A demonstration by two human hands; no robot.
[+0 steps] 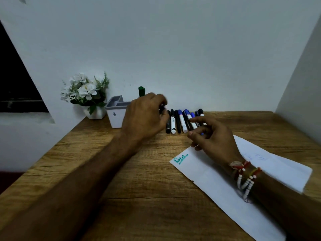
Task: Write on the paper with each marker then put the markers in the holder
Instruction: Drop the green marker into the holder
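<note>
- The holder (116, 113), white with a grey rim and divided compartments, stands at the back of the table (125, 173) close to the wall. A green marker (141, 91) stands upright in it; the left hand hides which compartment.
- A small white pot of white flowers (86, 93) sits just left of the holder, at the table's far left corner.
- The row of markers (182, 121), black and blue ones lying side by side and touching, is just right of the holder, with the caps pointing to the wall.
- The left hand (145, 117) is at the row's left end, between the holder and the markers. Its fingers curl round a dark marker (162, 108), of which only a short black piece shows.
- The right hand (214, 136) hovers over the row's right end and the paper's far corner. Its fingers are loose and spread with the forefinger stretched out, gripping nothing that I can make out. Beaded bracelets (245, 178) circle the wrist.
- The paper (225, 193) lies slantwise at the right, running to the table's near edge, with a green word (180, 158) written at its left corner.
- Bare wood lies between the forearms and left of them.
- The table is brown wood grain, set into a corner of pale walls.
</note>
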